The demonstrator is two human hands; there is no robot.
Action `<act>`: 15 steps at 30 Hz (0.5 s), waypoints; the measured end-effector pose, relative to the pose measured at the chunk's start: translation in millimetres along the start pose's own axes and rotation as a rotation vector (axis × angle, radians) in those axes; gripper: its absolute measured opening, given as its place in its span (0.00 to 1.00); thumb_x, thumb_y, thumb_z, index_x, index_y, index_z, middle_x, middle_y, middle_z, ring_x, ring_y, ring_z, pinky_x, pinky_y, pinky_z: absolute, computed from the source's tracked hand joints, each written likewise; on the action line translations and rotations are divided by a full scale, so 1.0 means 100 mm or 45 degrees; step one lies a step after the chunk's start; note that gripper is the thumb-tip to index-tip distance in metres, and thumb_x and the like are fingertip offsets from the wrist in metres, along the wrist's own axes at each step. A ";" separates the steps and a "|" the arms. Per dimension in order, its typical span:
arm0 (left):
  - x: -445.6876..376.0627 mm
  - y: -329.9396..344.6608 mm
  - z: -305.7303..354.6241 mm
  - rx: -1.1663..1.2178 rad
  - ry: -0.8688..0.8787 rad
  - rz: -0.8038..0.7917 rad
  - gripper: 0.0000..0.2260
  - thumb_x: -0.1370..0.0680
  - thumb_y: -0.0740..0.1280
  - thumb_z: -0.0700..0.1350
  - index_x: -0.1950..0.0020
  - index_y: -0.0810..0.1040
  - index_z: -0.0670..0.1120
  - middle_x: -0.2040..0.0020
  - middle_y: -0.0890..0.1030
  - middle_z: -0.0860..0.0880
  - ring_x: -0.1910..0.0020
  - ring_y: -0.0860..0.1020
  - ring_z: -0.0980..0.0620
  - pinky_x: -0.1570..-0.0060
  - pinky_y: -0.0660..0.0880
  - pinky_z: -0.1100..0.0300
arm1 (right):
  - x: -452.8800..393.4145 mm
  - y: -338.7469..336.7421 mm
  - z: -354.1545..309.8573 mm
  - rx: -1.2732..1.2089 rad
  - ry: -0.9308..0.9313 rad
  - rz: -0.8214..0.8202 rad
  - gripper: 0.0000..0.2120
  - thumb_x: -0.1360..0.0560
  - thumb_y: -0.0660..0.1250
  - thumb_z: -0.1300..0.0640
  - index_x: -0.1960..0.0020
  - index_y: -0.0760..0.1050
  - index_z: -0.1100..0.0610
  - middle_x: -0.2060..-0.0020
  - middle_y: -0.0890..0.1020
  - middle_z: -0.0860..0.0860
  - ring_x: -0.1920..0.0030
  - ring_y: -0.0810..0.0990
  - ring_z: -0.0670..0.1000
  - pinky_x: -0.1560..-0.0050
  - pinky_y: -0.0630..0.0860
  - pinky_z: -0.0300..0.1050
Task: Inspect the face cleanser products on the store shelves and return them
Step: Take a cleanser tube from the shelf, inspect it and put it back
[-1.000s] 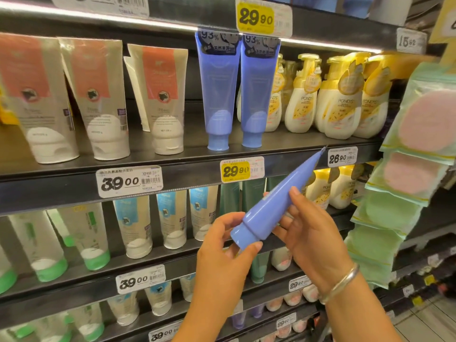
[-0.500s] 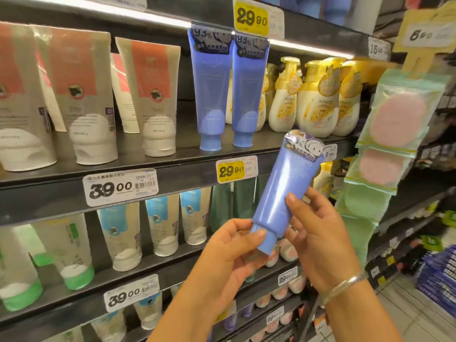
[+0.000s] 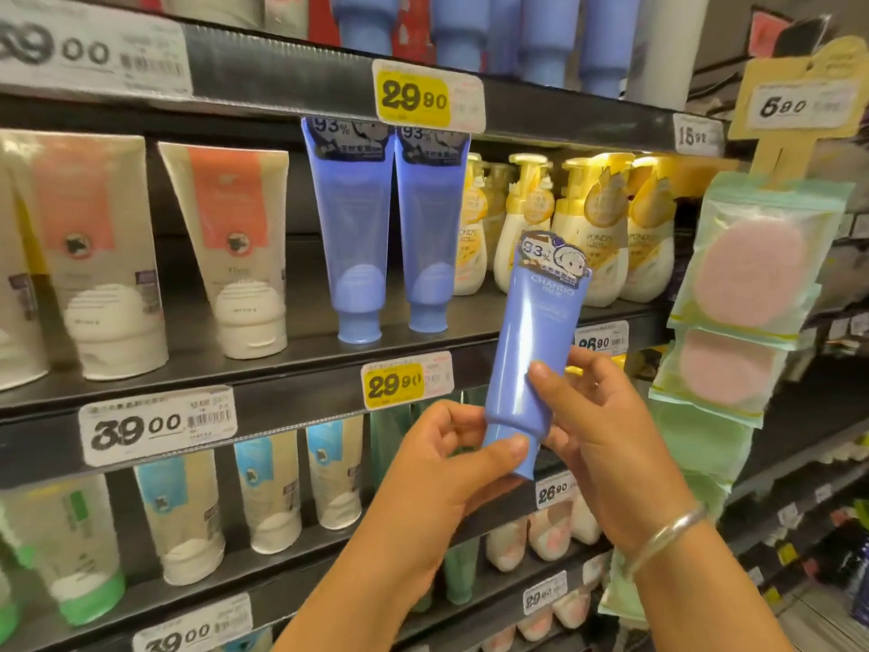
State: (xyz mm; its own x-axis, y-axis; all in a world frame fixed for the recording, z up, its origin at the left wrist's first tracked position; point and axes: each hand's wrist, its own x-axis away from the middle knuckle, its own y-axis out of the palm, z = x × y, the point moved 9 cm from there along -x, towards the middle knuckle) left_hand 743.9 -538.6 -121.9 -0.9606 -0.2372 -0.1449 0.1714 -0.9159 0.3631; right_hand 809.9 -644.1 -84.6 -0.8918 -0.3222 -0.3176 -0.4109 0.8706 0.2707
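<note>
Blue cleanser tube (image 3: 531, 350), cap down, "93%" sticker on top, in both hands (image 3: 597, 435).

I see dark store shelves (image 3: 291, 355) stacked in tiers w/ price tags on the front edges. Middle shelf, left to right: cream tubes w/ orange panels (image 3: 235, 247) standing on white caps, two blue tubes (image 3: 390, 228) cap-down and side by side, then yellow-topped pump bottles (image 3: 592, 228) packed close together. Yellow 29.90 tag (image 3: 404, 383) on the edge just below the blue pair; white 39.00 tag (image 3: 155, 423) further left. Top shelf holds more blue tubes (image 3: 493, 30). Next shelf down: cream tubes w/ light-blue panels (image 3: 268, 491), green-capped ones (image 3: 75, 557) at far left.
</note>
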 end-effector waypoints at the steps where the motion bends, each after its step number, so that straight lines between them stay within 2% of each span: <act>1: -0.05 0.02 0.05 -0.071 0.039 0.043 0.19 0.39 0.78 0.40 0.53 0.76 0.42 0.57 0.84 0.46 0.60 0.83 0.51 0.58 0.80 0.59 | -0.05 0.02 -0.03 0.045 0.003 -0.050 0.30 0.42 0.71 0.50 0.42 0.72 0.55 0.51 0.83 0.55 0.50 0.83 0.55 0.50 0.80 0.53; 3: -0.16 0.04 0.13 -0.207 0.112 0.135 0.16 0.37 0.77 0.40 0.52 0.76 0.43 0.57 0.84 0.48 0.60 0.82 0.52 0.54 0.80 0.55 | -0.17 0.05 -0.07 0.082 0.002 -0.127 0.35 0.44 0.72 0.50 0.38 0.71 0.55 0.50 0.82 0.57 0.49 0.83 0.58 0.46 0.78 0.58; 5: -0.24 0.06 0.23 -0.291 0.179 0.194 0.13 0.33 0.76 0.37 0.53 0.76 0.43 0.58 0.83 0.50 0.62 0.82 0.55 0.54 0.79 0.57 | -0.31 0.06 -0.11 0.065 -0.015 -0.171 0.34 0.44 0.72 0.52 0.38 0.73 0.56 0.53 0.84 0.57 0.50 0.83 0.59 0.46 0.78 0.59; 9: -0.36 0.11 0.51 -0.484 0.320 0.260 0.10 0.31 0.74 0.36 0.54 0.78 0.46 0.59 0.83 0.55 0.63 0.82 0.60 0.63 0.75 0.70 | -0.58 0.09 -0.15 -0.078 -0.024 -0.286 0.24 0.40 0.71 0.57 0.44 0.76 0.55 0.59 0.86 0.52 0.56 0.85 0.53 0.54 0.82 0.49; 12: -0.37 0.02 0.76 -0.621 0.434 0.376 0.09 0.31 0.74 0.37 0.54 0.80 0.47 0.57 0.84 0.53 0.60 0.81 0.61 0.60 0.74 0.71 | -0.76 0.12 -0.18 -0.157 -0.042 -0.350 0.22 0.38 0.70 0.58 0.44 0.76 0.57 0.58 0.85 0.51 0.56 0.84 0.52 0.56 0.82 0.49; 15: -0.34 -0.15 0.95 -0.690 0.558 0.585 0.09 0.30 0.73 0.39 0.53 0.79 0.50 0.53 0.82 0.53 0.59 0.81 0.61 0.62 0.74 0.74 | -0.95 0.13 -0.21 -0.188 -0.069 -0.373 0.20 0.39 0.71 0.58 0.47 0.76 0.53 0.60 0.86 0.50 0.58 0.84 0.49 0.57 0.82 0.46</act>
State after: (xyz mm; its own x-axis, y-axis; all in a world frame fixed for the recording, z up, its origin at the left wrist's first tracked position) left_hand 753.3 -485.7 -34.6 -0.6163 -0.6271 -0.4764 0.7146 -0.6995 -0.0037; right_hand 885.6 -609.5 -31.9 -0.7219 -0.5274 -0.4480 -0.6750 0.6791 0.2883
